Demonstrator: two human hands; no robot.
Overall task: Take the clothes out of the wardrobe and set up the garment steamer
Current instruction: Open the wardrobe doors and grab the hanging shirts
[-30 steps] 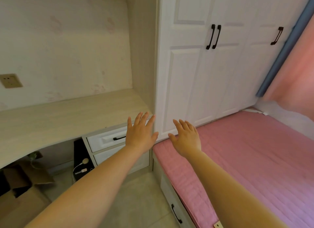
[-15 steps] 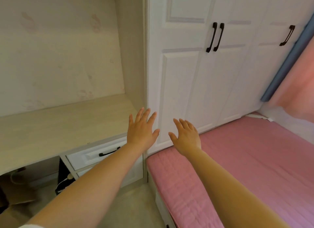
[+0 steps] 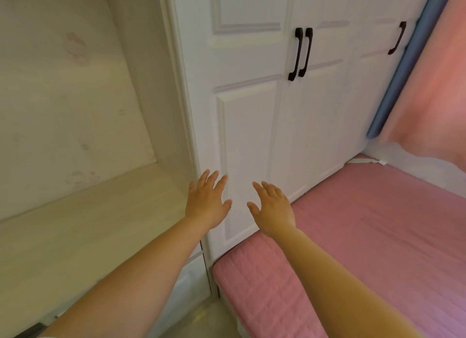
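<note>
The wardrobe [image 3: 254,126] stands straight ahead, white and panelled, all its doors closed. Two black handles [image 3: 300,53] sit side by side where the middle doors meet, and a third handle [image 3: 397,38] is farther right near the blue curtain edge [image 3: 401,70]. No clothes or steamer can be seen.

In front of the lower left door panel both hands are stretched out, palms down, holding nothing. The left hand [image 3: 205,203] has its fingers spread and straight; the right hand [image 3: 273,208] is flat too, fingers relaxed and close together. The two are near each other but apart, and I cannot tell whether either touches the door.

To the left runs a pale wooden desk [image 3: 83,226] in an alcove. To the right lies a bed with a pink quilted cover [image 3: 378,224], its end against the wardrobe, and a pink curtain [image 3: 436,90] hangs beyond.
</note>
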